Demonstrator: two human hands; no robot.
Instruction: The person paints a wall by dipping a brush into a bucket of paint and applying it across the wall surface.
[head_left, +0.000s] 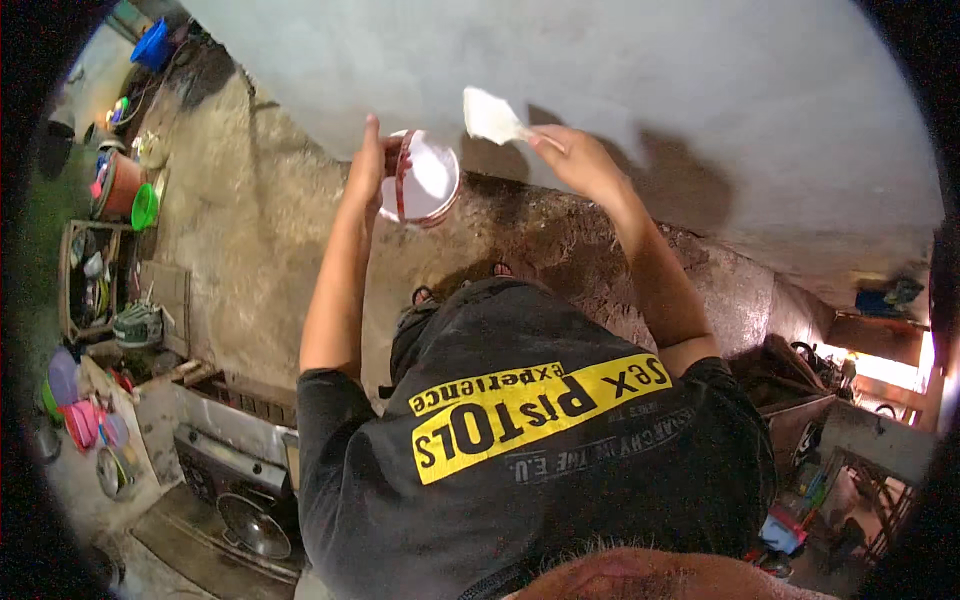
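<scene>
My left hand (372, 165) grips a small round paint bucket (441, 214) at its left side. Its thumb points up, and some fingers are hidden behind the reddish-brown handle strap (401, 185). White paint (432, 172) shows inside the bucket. To the right, my right hand (582, 165) is closed around the handle of a paintbrush. The brush (490, 116) has a wide head coated in white and is held up before the pale wall (640, 60). I cannot tell whether its bristles touch the wall.
The wall meets a rough brown floor (250, 220) in front of my feet. On the left are a gas stove (225, 470), a wooden shelf (95, 280), a green basin (145, 206) and a blue bucket (152, 45). Cluttered wooden furniture (790, 385) stands on the right.
</scene>
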